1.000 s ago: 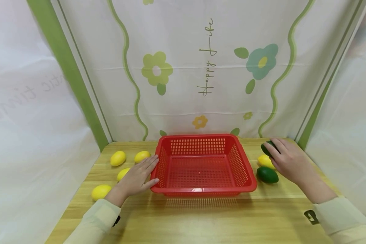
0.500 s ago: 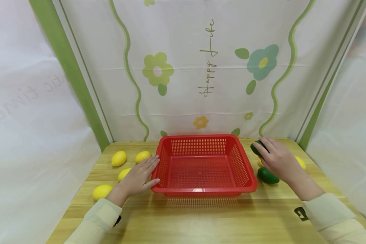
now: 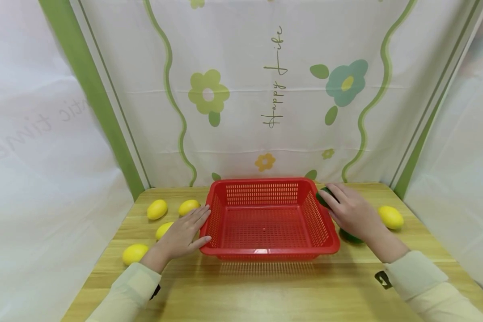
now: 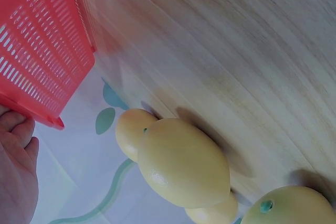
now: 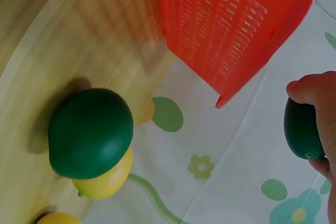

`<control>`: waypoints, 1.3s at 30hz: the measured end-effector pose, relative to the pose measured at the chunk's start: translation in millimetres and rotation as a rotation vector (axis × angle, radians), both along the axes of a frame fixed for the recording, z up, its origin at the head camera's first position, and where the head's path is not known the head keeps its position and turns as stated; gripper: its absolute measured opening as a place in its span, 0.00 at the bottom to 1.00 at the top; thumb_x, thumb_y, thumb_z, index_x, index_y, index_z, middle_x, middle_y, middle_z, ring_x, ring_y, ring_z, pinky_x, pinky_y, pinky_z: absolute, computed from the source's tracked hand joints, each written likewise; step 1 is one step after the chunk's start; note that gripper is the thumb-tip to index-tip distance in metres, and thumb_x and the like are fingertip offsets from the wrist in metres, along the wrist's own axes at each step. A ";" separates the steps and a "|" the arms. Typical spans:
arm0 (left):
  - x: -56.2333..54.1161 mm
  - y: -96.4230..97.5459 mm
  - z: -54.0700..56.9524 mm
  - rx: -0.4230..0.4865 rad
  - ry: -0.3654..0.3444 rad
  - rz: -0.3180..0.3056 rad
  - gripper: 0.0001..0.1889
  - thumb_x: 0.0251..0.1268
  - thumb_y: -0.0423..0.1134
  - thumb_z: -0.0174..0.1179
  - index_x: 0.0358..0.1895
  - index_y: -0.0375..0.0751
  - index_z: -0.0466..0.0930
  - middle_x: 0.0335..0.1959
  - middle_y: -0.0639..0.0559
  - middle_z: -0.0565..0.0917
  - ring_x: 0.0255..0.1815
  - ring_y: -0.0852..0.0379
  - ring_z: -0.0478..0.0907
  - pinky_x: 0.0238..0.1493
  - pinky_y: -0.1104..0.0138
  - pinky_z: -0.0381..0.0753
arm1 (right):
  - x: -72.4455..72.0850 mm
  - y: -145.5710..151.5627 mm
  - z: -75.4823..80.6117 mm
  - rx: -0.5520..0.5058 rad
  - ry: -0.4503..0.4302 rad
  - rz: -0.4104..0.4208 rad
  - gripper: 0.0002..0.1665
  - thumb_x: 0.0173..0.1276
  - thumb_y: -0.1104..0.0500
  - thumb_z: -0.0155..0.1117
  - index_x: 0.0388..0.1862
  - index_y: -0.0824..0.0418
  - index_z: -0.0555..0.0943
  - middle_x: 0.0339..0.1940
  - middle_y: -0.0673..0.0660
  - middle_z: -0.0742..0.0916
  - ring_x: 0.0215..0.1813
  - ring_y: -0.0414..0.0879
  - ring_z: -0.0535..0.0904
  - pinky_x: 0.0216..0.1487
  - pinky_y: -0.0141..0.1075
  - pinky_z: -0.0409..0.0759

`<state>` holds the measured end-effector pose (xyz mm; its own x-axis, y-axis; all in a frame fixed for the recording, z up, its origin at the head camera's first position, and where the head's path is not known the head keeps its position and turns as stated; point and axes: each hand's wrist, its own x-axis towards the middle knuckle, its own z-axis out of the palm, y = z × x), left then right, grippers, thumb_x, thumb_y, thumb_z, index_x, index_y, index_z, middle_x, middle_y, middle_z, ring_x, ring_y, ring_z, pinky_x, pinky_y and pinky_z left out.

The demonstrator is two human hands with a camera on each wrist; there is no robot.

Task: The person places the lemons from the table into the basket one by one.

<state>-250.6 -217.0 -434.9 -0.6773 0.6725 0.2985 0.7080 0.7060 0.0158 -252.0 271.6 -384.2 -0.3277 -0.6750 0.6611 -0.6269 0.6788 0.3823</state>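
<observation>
My right hand (image 3: 352,212) grips a dark green lemon-shaped fruit (image 3: 326,197) and holds it raised by the right rim of a red plastic basket (image 3: 265,251). In the right wrist view, thumb and fingers clasp this fruit (image 5: 300,129) from either side. Below that hand, partly covered by it, a second dark green fruit (image 3: 349,237) lies on the table. A yellow lemon (image 5: 107,182) shows behind it in the right wrist view. My left hand (image 3: 181,237) rests on the basket's left rim with straight fingers. Inside, the basket is bare.
Several yellow lemons (image 3: 157,209) lie on the wooden table (image 3: 245,295) left of the basket, some close to my left forearm. Another lemon (image 3: 390,217) sits at the far right. A patterned white curtain (image 3: 241,134) closes off the back and sides.
My right hand has moved left with the green fruit, from over the right-hand fruits to the basket's right rim. The far-right lemon has come into view behind it. My left hand stays put.
</observation>
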 end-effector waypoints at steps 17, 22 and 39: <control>1.6 1.8 1.4 -0.006 -0.028 0.016 0.38 0.70 0.57 0.50 0.73 0.32 0.59 0.75 0.41 0.58 0.76 0.46 0.52 0.72 0.54 0.55 | -6.0 -32.9 -3.9 -0.014 -0.034 0.065 0.28 0.80 0.53 0.34 0.54 0.70 0.78 0.52 0.73 0.81 0.52 0.67 0.78 0.49 0.57 0.79; 1.4 1.0 1.2 -0.001 -0.025 0.017 0.38 0.70 0.57 0.51 0.73 0.32 0.59 0.75 0.41 0.58 0.76 0.47 0.52 0.72 0.54 0.54 | -9.3 -42.2 -6.6 -0.001 -0.053 0.072 0.29 0.80 0.51 0.33 0.55 0.70 0.77 0.53 0.72 0.80 0.52 0.66 0.78 0.50 0.56 0.80; 2.1 1.7 1.7 0.022 0.003 -0.002 0.38 0.71 0.58 0.50 0.72 0.30 0.61 0.74 0.40 0.60 0.74 0.44 0.55 0.71 0.52 0.57 | -14.9 -77.0 -11.7 0.009 -0.138 0.060 0.35 0.48 0.62 0.80 0.55 0.66 0.77 0.53 0.68 0.81 0.53 0.62 0.79 0.52 0.52 0.80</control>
<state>-248.5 -215.3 -433.2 -0.6749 0.6673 0.3150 0.7096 0.7041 0.0288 -266.9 194.5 -395.9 -0.3741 -0.7017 0.6063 -0.7135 0.6354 0.2952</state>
